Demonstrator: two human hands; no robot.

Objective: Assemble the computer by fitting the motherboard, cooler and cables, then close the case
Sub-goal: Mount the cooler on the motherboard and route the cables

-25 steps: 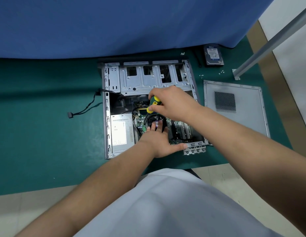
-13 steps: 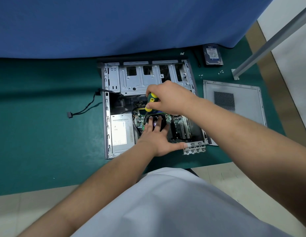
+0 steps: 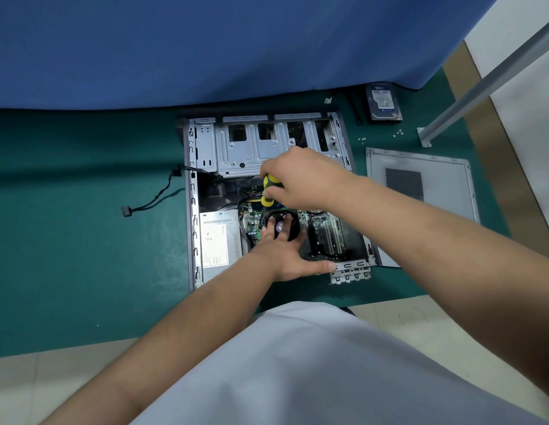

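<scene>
**Fastening the cooler down**

The right hand [image 3: 300,176] grips a yellow-and-black screwdriver [image 3: 268,191], its shaft angled down to the left edge of the round black fan cooler [image 3: 285,227]; the left hand [image 3: 282,253] lies flat, fingers straight, pressing the cooler onto the green motherboard [image 3: 322,228] inside the open grey metal computer case [image 3: 251,148] on the green table [image 3: 83,240]; steady pressure and an upright tip should keep the screw from cross-threading. A black loose cable [image 3: 150,200] trails left of the case; the grey vented side panel [image 3: 420,185] lies to its right; a black hard drive [image 3: 383,102] and small loose screws [image 3: 397,133] sit beyond; dark wires crowd the cooler's left side, near the tip.
</scene>
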